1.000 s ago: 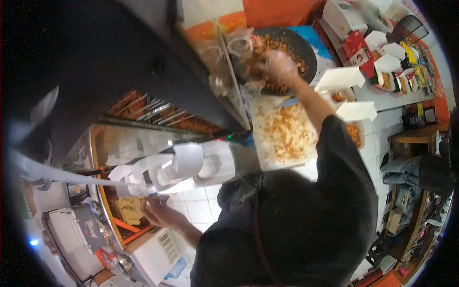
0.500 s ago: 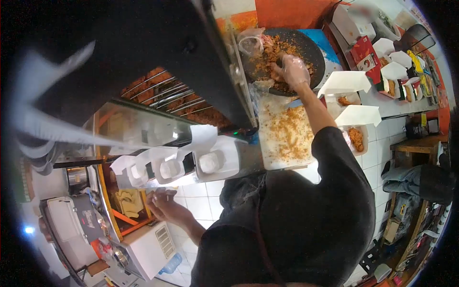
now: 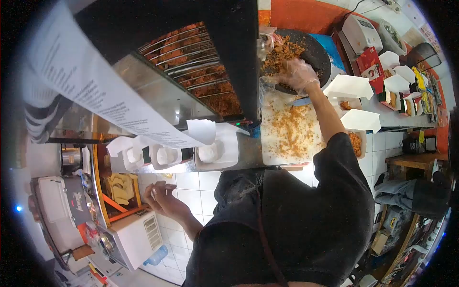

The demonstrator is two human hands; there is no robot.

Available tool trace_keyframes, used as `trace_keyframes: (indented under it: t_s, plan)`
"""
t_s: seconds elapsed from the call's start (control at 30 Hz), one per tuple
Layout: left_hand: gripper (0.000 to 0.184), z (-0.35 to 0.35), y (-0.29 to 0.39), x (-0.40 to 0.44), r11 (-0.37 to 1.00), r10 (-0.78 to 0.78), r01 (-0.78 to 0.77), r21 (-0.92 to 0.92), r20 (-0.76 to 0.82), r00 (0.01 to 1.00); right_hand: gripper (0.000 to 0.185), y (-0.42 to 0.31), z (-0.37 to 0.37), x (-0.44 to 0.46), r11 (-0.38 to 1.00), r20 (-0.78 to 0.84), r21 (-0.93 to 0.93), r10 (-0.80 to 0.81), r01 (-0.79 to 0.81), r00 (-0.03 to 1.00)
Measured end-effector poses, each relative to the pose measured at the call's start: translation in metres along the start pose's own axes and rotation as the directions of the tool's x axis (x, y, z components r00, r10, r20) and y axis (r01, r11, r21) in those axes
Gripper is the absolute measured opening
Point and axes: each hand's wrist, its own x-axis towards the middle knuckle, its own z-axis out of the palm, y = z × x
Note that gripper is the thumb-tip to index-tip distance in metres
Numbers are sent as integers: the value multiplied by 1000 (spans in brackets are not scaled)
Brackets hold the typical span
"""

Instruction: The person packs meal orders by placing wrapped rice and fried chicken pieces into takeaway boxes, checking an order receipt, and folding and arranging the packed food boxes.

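Observation:
My right hand (image 3: 300,76), in a clear plastic glove, is at the near edge of a dark round stone plate (image 3: 319,57) bearing crumbled brown food (image 3: 283,51). Its fingers are blurred and point into the crumbs; whether they hold any cannot be made out. Below the hand, a blue-handled knife (image 3: 301,102) rests on a white cutting board (image 3: 282,155) strewn with crumbs. My left hand (image 3: 163,197) is bare and empty, its fingers loosely spread over the floor, beneath a row of open white boxes (image 3: 217,153) with white rounded mounds inside.
A long printed paper (image 3: 103,91) hangs in front of a glass case (image 3: 158,103) with browned food on racks. Open boxes with fried food (image 3: 355,143) stand right of the board. A person (image 3: 411,193) is at the far right. A white appliance (image 3: 138,237) stands lower left.
The view has shifted, and more of the printed paper and racks shows. My right hand has moved toward the near edge of the stone plate. My left hand stays low, fingers apart.

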Motion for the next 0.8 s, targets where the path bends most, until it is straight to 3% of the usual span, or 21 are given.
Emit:
trace_keyframes:
  t_s: [0.03,0.07,0.1,0.17,0.23,0.3,0.37,0.43,0.5,0.57,0.6,0.7,0.73,0.8]
  plan:
    - [11,0,-1,1,1000,-15,16,-15,6,1000,57,-2,5,-3,994,21,47,-102,101,995]
    - [12,2,1,-1,1000,14,-14,-7,19,1000,56,-1,5,2,999,125,-32,26,-23,992]
    - [12,-1,-1,-1,1000,12,-12,-5,-10,1000,56,1,8,8,999,133,-37,-1,6,991]
    - [14,-11,-4,-1,1000,-7,8,-21,39,999,53,17,28,17,997,105,-81,0,8,994]
    - [15,-6,0,-5,999,-12,12,-30,-21,1000,50,33,42,27,995,88,-57,-75,80,993]
    - [15,-13,-1,-8,998,-9,14,-62,79,997,46,39,51,27,998,-29,0,-57,57,998]
    - [15,-17,2,-9,998,-6,12,-57,109,994,43,27,47,19,971,-203,220,139,-93,969]
    - [15,-25,1,-9,996,-45,52,-73,93,995,43,15,39,1,683,-217,730,272,-29,938]
    - [16,-33,-5,-5,994,-44,52,-98,84,995,48,-20,0,-41,637,-168,766,330,-88,929]
    - [17,-38,-12,1,987,-67,80,-138,98,993,45,-50,-7,-97,508,-184,855,110,104,977]
    - [17,-40,-14,5,986,-67,83,-145,114,991,42,-47,27,-125,579,-239,781,-68,233,969]
    - [20,-41,-16,14,987,-50,74,-143,164,985,35,-163,6,-182,382,217,913,-154,-145,964]
    - [20,-41,-14,16,985,-51,79,-156,177,983,36,-186,25,-187,610,-66,753,-304,247,950]
    - [19,-41,-10,23,984,-37,76,-160,235,971,37,-220,61,-182,684,-133,502,-544,530,828]
